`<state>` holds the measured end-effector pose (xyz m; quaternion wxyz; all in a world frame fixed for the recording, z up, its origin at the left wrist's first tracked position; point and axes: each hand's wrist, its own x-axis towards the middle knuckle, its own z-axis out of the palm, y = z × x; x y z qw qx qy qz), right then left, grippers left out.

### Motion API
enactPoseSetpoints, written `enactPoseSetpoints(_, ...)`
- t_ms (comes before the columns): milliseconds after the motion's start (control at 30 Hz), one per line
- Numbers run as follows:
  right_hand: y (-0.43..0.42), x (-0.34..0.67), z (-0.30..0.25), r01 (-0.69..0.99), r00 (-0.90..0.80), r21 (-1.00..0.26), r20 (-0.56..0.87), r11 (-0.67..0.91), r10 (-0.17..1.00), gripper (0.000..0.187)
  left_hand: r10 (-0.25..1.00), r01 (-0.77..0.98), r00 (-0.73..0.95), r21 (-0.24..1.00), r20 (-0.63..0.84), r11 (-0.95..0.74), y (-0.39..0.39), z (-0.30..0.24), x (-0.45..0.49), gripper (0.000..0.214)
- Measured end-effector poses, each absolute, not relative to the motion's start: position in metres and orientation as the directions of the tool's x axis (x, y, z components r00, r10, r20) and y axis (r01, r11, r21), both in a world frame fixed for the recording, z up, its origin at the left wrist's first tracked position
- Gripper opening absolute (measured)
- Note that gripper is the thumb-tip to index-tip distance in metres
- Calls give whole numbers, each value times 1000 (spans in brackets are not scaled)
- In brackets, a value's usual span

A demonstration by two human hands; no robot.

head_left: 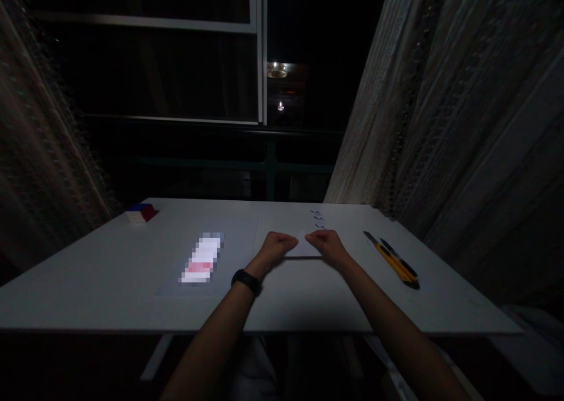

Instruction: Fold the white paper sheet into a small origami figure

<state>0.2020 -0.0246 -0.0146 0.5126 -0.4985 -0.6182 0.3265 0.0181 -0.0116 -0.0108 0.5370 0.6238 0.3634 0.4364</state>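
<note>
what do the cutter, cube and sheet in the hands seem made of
Sheet: probably paper, looking thin, white and matte. Cutter: likely plastic-handled, given its solid yellow; finish unclear. Cube: perhaps plastic, with flat, plain-coloured faces; too dim to judge gloss.

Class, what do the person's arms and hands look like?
The left forearm and right forearm show no sleeves. A black wristband circles the left wrist; the right wrist is bare. Neither left hand nor right hand is gloved.

The small piece of paper is white, with a straight near edge. The left hand and right hand pinch its sides, near the white table's middle.
</note>
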Motion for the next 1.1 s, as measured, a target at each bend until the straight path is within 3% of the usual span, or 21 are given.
enactPoseSetpoints(233, -30, 198, -7, 325, 0, -891, 334, 316, 942, 30, 882, 85, 452, 977, 135, -193, -15, -14, 19, 29)
enactPoseSetpoints(467, -19, 215, -9, 147, 207, -951, 297, 271, 932, 33, 867, 1, 498, 1000, -13, 14, -17, -9, 21, 22)
enactPoseSetpoints(733, -14, 229, -7, 88, 340, -959, 284, 270, 897, 29, 906, -66, 420, 995, -44, 78, -12, -9, 20, 18)
enactPoseSetpoints(867, -13, 239, -6, 34, 456, -964, 251, 265, 854, 30, 968, -123, 247, 990, -41, 73, -5, -11, 18, 23)
enactPoseSetpoints(967, -14, 234, -7, 18, 392, -973, 218, 230, 894, 31, 987, -148, 158, 989, 41, -18, -3, -13, 17, 34)
enactPoseSetpoints(1100, -18, 211, -13, 54, 224, -978, 209, 202, 952, 31, 932, 12, 327, 985, 158, -171, -6, -17, 21, 44)
